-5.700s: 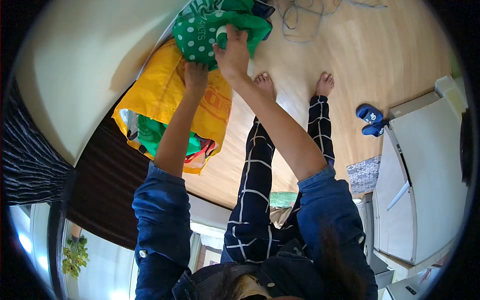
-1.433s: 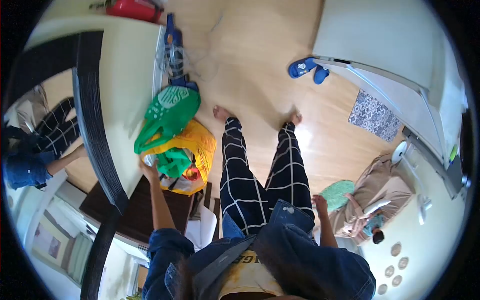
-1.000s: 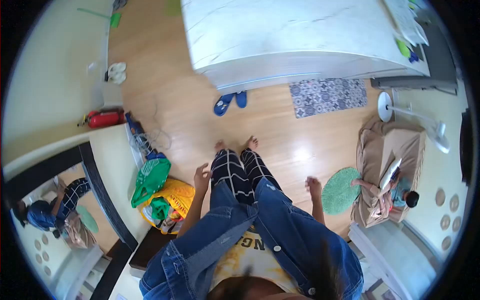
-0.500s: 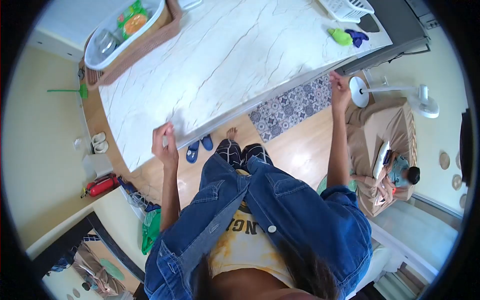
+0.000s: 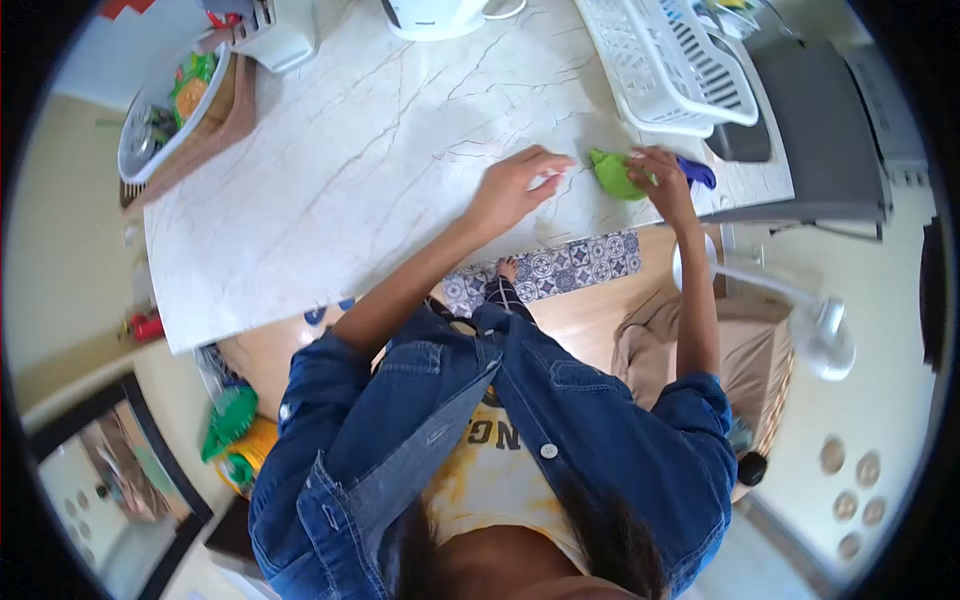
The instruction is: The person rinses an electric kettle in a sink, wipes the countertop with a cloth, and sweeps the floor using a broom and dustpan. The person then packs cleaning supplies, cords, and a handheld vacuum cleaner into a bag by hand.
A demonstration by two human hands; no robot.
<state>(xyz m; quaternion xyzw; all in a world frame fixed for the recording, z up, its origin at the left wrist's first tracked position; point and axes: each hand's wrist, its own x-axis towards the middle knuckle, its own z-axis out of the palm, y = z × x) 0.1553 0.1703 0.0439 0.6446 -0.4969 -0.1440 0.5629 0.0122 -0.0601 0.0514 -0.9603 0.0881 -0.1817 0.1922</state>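
A bright green cloth (image 5: 612, 174) lies crumpled on the marble-patterned counter (image 5: 400, 160), close to its front edge. My right hand (image 5: 662, 182) is over its right side, with bent fingers gripping the fabric. A dark purple cloth (image 5: 699, 175) shows just beyond that hand, partly covered by it. To the left of the green cloth, my left hand (image 5: 515, 190) hovers low above the counter. Its fingers are slightly curved, the thumb stands apart from them, and it holds nothing.
A white dish rack (image 5: 665, 70) stands behind the cloths, beside a dark sink basin (image 5: 742, 140). A white kettle (image 5: 435, 15) is at the far edge. At the left sits a basket (image 5: 215, 115) with packets. A white fan (image 5: 822, 335) stands on the right.
I have stepped nearer to the counter. Both hands have come over it, the left swinging far to the right. My right hand has taken hold of the green cloth.
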